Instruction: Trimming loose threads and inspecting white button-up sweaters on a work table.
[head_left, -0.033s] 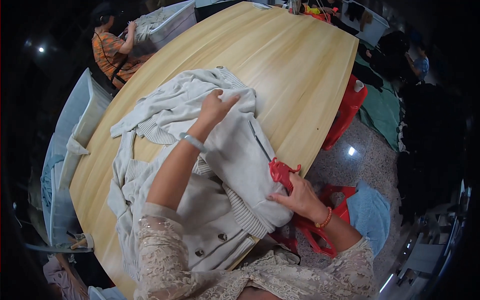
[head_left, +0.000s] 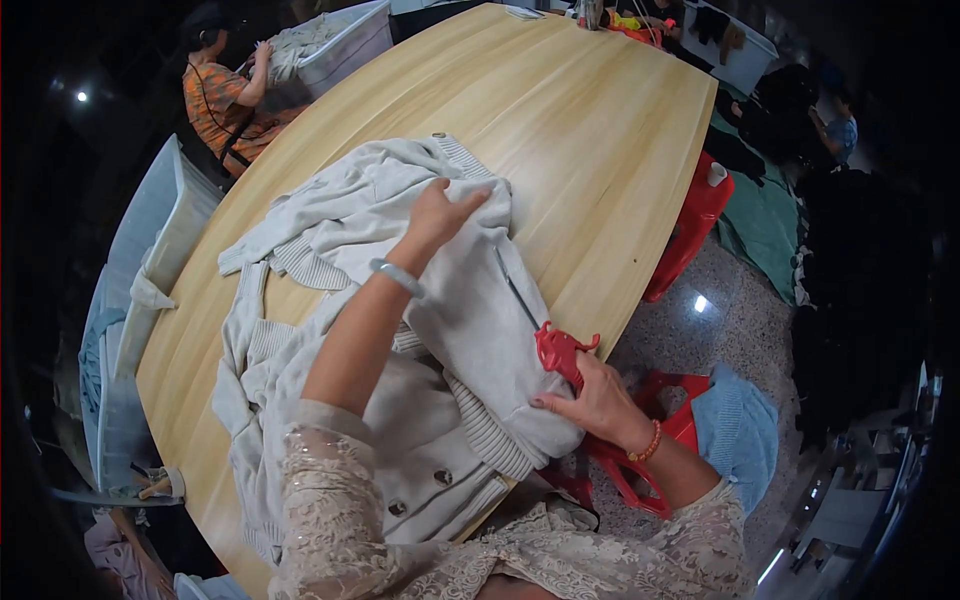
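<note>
A cream knit cardigan point(head_left: 480, 320) with ribbed edges and dark buttons lies bunched over the table's near part. Whether a second garment is in the pile I cannot tell. My left hand point(head_left: 445, 215) rests on its upper part, thumb spread away from the fingers, whose tips are partly hidden. Closed around the handle of a red air blow gun point(head_left: 557, 350) is my right hand point(head_left: 600, 400), at the cardigan's right edge. The gun's long thin metal nozzle point(head_left: 517, 287) points up and left across the knit.
The wooden table point(head_left: 560, 120) stretches away ahead. White plastic bins point(head_left: 150, 270) stand along its left side. A red stool point(head_left: 690, 225) is at the right; a blue knit garment point(head_left: 735, 430) hangs over red plastic seating. A person point(head_left: 225, 95) sits beside a bin of clothes at the far left.
My left hand has shifted very slightly to the right over the knit. The red blow gun has moved a touch to the left with my right hand.
</note>
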